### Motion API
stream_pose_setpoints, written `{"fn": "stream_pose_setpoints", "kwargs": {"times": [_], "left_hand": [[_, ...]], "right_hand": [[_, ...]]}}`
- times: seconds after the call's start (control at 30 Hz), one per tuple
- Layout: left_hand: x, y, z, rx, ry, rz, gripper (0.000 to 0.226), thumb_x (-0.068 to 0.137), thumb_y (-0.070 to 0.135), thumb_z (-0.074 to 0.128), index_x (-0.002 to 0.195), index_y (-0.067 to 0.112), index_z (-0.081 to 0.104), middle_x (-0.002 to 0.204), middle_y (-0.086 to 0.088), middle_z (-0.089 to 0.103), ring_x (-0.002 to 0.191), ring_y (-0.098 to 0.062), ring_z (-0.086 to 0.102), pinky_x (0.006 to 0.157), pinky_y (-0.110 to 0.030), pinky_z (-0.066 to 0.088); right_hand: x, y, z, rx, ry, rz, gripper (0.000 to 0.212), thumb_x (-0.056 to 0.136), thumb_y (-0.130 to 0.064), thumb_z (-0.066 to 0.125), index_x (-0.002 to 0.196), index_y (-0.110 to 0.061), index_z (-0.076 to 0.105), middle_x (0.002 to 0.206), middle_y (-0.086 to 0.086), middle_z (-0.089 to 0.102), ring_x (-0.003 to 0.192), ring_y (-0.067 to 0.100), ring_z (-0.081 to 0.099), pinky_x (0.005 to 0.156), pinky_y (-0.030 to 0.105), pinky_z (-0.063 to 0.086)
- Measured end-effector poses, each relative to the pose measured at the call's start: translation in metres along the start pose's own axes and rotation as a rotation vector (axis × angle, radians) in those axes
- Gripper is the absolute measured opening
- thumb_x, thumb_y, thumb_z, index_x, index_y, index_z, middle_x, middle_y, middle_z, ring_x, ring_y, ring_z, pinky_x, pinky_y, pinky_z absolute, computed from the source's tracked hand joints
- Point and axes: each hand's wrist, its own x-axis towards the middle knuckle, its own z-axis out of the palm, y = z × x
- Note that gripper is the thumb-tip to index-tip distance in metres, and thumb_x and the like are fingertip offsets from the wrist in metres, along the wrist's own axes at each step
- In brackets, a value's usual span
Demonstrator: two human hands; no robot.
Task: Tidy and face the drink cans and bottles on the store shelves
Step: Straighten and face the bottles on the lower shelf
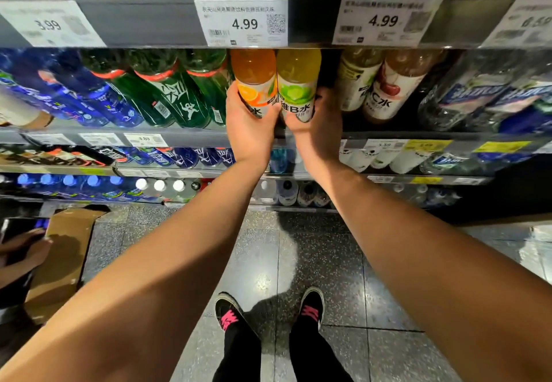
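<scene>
An orange drink bottle (254,73) and a yellow-green drink bottle (298,76) stand side by side on the upper middle shelf, labels facing me. My left hand (249,124) grips the lower part of the orange bottle. My right hand (316,118) grips the lower part of the yellow-green bottle. Green bottles (167,91) and blue bottles (98,97) fill the shelf to the left. Pale tea-coloured bottles (385,88) and clear water bottles (466,94) stand to the right.
Price tags (243,23) line the shelf edge above. Lower shelves (179,157) hold more bottles and cans. An open cardboard box (64,250) lies on the floor at left, beside another person's hand (27,247). My shoes (268,313) stand on the speckled tile floor.
</scene>
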Motion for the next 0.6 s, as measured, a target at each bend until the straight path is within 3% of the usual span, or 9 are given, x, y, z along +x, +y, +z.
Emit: {"fn": "stream_pose_setpoints", "kwargs": {"times": [0.17, 0.27, 0.37, 0.47, 0.53, 0.6], "left_hand": [[0.001, -0.004, -0.002, 0.009, -0.034, 0.015, 0.070, 0.073, 0.023, 0.084, 0.133, 0.017, 0.050, 0.125, -0.001, 0.064, 0.116, -0.016, 0.061, 0.104, -0.036, 0.048], [-0.001, -0.004, -0.002, 0.009, -0.012, -0.017, 0.073, 0.072, 0.023, 0.085, 0.135, 0.017, 0.049, 0.127, -0.001, 0.064, 0.118, -0.017, 0.060, 0.106, -0.037, 0.047], [-0.015, 0.002, 0.000, -0.007, 0.120, 0.009, 0.062, 0.072, 0.021, 0.084, 0.123, 0.011, 0.050, 0.115, 0.000, 0.056, 0.109, -0.021, 0.058, 0.100, -0.036, 0.046], [-0.046, 0.013, 0.011, -0.059, 0.208, 0.121, 0.035, 0.078, 0.016, 0.077, 0.100, 0.017, 0.049, 0.097, -0.001, 0.051, 0.090, -0.024, 0.054, 0.084, -0.036, 0.046], [-0.065, 0.018, 0.027, -0.084, 0.088, 0.199, 0.025, 0.082, 0.014, 0.073, 0.093, 0.021, 0.051, 0.087, 0.000, 0.054, 0.079, -0.021, 0.054, 0.075, -0.035, 0.046], [-0.075, 0.022, 0.045, -0.085, -0.083, 0.235, 0.022, 0.085, 0.015, 0.074, 0.097, 0.022, 0.056, 0.085, -0.002, 0.059, 0.077, -0.019, 0.057, 0.074, -0.033, 0.048]], "right_hand": [[-0.016, 0.005, -0.014, 0.014, 0.012, -0.008, 0.046, 0.079, -0.022, 0.072, 0.119, -0.006, 0.056, 0.113, 0.012, 0.065, 0.102, 0.028, 0.061, 0.086, 0.044, 0.052], [-0.018, 0.013, -0.036, -0.051, 0.183, -0.046, 0.040, 0.081, -0.020, 0.068, 0.116, -0.002, 0.058, 0.114, 0.015, 0.061, 0.106, 0.033, 0.056, 0.092, 0.047, 0.048], [-0.010, 0.025, -0.066, -0.039, 0.377, 0.000, 0.056, 0.080, -0.021, 0.073, 0.127, 0.002, 0.052, 0.124, 0.018, 0.053, 0.118, 0.034, 0.048, 0.102, 0.041, 0.040], [0.008, 0.038, -0.085, 0.093, 0.364, 0.057, 0.075, 0.076, -0.022, 0.081, 0.137, -0.002, 0.043, 0.134, 0.014, 0.050, 0.126, 0.029, 0.046, 0.108, 0.044, 0.040], [0.023, 0.043, -0.088, 0.165, 0.280, 0.087, 0.084, 0.074, -0.025, 0.083, 0.142, -0.007, 0.037, 0.139, 0.009, 0.051, 0.131, 0.024, 0.047, 0.112, 0.041, 0.040], [0.034, 0.047, -0.091, 0.185, 0.220, 0.090, 0.087, 0.073, -0.023, 0.084, 0.143, -0.007, 0.035, 0.140, 0.009, 0.052, 0.131, 0.022, 0.050, 0.113, 0.039, 0.040]]}}
